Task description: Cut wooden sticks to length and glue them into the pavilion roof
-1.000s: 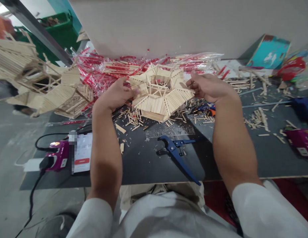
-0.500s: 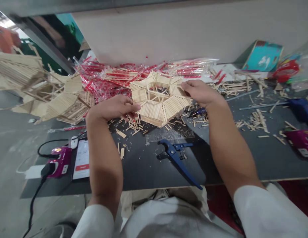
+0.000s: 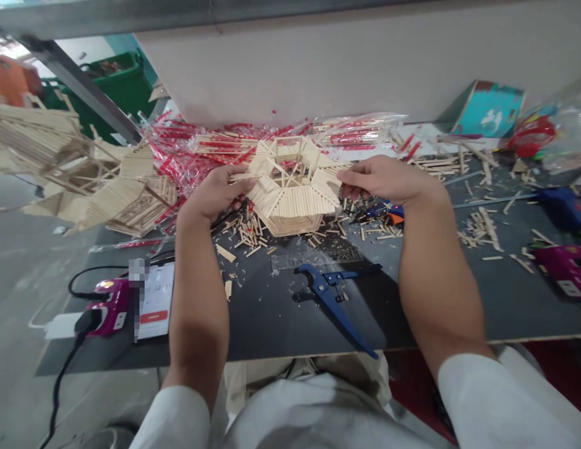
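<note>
Between my two hands is a hexagonal bamboo-stick model (image 3: 303, 202) with a sloped, roof-like rim and an open middle crossed by thin sticks. My left hand (image 3: 218, 192) pinches its left rim, thumb on top and the other fingers partly hidden below. At the opposite edge, the thumb and fingers of my right hand (image 3: 386, 178) are closed on the right rim. Whether the model's base touches the table cannot be made out. Below it lie a clear ruler (image 3: 313, 257) and a blue pipe cutter (image 3: 334, 302).
A larger stick model (image 3: 98, 193) stands at the left. Red-and-clear plastic packets of sticks (image 3: 178, 146) line the back. Loose stick offcuts (image 3: 482, 231) litter the right side. A phone (image 3: 156, 299), a purple power strip (image 3: 110, 305) and a blue glue gun (image 3: 559, 206) are on the table.
The model has turned and shifted slightly left, and its near side now faces me more squarely. My left thumb has moved up onto the rim, and my right hand has followed leftward.
</note>
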The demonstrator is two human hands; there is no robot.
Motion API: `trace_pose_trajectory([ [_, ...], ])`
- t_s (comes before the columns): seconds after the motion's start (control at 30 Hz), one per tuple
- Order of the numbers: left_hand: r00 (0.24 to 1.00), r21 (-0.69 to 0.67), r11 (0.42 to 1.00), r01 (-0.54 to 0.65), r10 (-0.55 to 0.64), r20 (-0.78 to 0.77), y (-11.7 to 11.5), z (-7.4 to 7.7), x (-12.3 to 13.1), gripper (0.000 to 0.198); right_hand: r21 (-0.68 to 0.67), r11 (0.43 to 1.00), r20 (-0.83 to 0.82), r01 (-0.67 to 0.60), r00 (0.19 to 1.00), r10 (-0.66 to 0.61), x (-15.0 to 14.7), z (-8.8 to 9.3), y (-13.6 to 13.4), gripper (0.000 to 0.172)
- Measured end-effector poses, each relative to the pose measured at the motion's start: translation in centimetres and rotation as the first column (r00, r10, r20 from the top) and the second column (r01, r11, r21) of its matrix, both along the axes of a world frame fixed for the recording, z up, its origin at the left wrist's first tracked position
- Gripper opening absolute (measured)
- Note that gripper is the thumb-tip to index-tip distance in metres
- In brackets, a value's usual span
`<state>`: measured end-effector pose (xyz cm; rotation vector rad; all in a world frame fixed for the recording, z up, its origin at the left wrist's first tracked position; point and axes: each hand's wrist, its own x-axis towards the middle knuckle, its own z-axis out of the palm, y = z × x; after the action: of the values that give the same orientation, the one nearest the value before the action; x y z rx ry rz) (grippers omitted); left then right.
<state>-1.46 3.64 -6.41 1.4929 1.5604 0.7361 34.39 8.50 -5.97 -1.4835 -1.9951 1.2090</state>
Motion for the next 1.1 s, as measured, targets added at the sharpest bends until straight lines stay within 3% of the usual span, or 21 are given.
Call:
trace_pose_trajectory([
  [0.17,0.995,0.041,0.998,-0.039,0.042,-0.092,0.4,-0.8,-0.3,0.067,-0.024,0.999,0.059,-0.027,0.998,0.029,0.1,0.0,0.1,0.055],
  [0.3,0.991,0.16,0.987,-0.028,0.049,-0.126,0.7,-1.5,-0.6,0.06,-0.027,1.0,0.113,-0.007,0.993,0.01,0.0,0.4,0.0,0.052],
  [0.47,0.989,0.224,0.97,-0.092,0.115,-0.094,1.1,-2.2,-0.3,0.036,0.115,0.993,0.37,0.007,0.928,-0.05,0.2,1.7,-0.5,0.039],
  [0.53,0.978,0.247,0.963,-0.104,0.145,-0.153,1.2,-2.1,-0.3,0.032,0.185,0.982,0.39,0.049,0.913,-0.119,0.4,2.3,-1.1,0.034],
  [0.67,0.876,0.389,0.908,-0.155,0.308,-0.372,0.2,-0.6,-1.2,0.028,0.31,0.948,0.191,0.068,0.973,-0.132,1.2,4.0,-3.5,0.035],
  [0.73,0.82,0.449,0.881,-0.151,0.366,-0.441,-1.3,1.0,-1.7,0.032,0.332,0.943,0.107,0.01,0.993,-0.048,1.5,5.0,-5.4,0.037],
  [0.83,0.834,0.532,0.835,-0.137,0.387,-0.393,-4.7,3.8,-1.3,0.032,0.3,0.939,0.147,-0.169,0.981,0.13,1.4,5.4,-8.3,0.03],
  [0.9,0.863,0.534,0.844,-0.055,0.309,-0.4,-7.0,5.1,-0.4,0.031,0.238,0.914,0.251,-0.329,0.93,0.27,1.0,4.3,-9.9,0.022],
  [0.97,0.855,0.467,0.881,0.072,0.186,-0.484,-9.0,5.5,0.8,0.027,0.166,0.874,0.333,-0.456,0.86,0.385,0.5,2.1,-11.0,0.015],
  [1.1,0.799,0.249,0.922,0.296,-0.096,-0.593,-11.6,3.1,2.9,0.033,0.173,0.86,0.379,-0.481,0.838,0.392,-0.2,-3.6,-11.6,0.017],
])
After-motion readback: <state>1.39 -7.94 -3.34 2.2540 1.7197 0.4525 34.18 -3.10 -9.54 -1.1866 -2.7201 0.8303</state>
